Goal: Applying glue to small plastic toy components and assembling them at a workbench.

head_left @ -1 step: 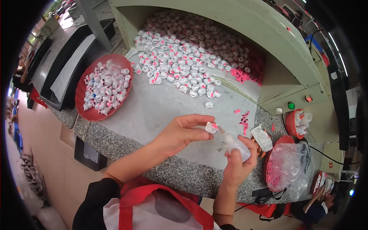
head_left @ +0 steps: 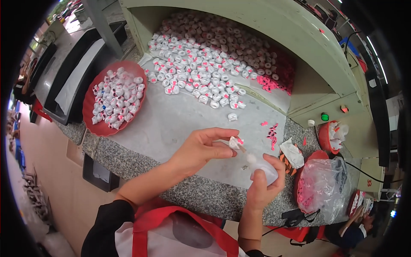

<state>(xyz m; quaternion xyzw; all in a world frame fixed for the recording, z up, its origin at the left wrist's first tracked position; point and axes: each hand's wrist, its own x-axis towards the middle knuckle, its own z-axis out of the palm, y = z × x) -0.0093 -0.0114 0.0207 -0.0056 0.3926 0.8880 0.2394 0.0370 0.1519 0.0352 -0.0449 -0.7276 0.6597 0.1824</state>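
Note:
Thumb and fingers of my left hand (head_left: 204, 147) pinch a small white moulded piece (head_left: 233, 142) with a pink part on its right side. My right hand (head_left: 266, 186) is wrapped round a translucent white squeeze bottle (head_left: 265, 170), tilted up to the left. Its thin nozzle (head_left: 242, 148) reaches the pink part; whether they touch, I cannot tell. Beyond my hands, a single white piece (head_left: 232, 117) lies on the white sheet (head_left: 171, 124). Small loose pink parts (head_left: 272, 135) are scattered to the right of it.
A large pile of white pieces (head_left: 192, 70) fills the pale green cabinet (head_left: 295, 21) and spills forward. At left stands a red bowl (head_left: 87, 113) of similar pieces. To the right are a plastic bag (head_left: 334, 184), a small red cup (head_left: 324, 139) and a crumpled white wipe (head_left: 292, 153).
The bottle and my right hand have shifted slightly, with the nozzle a little lower and further left. My left hand still holds the white piece in nearly the same place.

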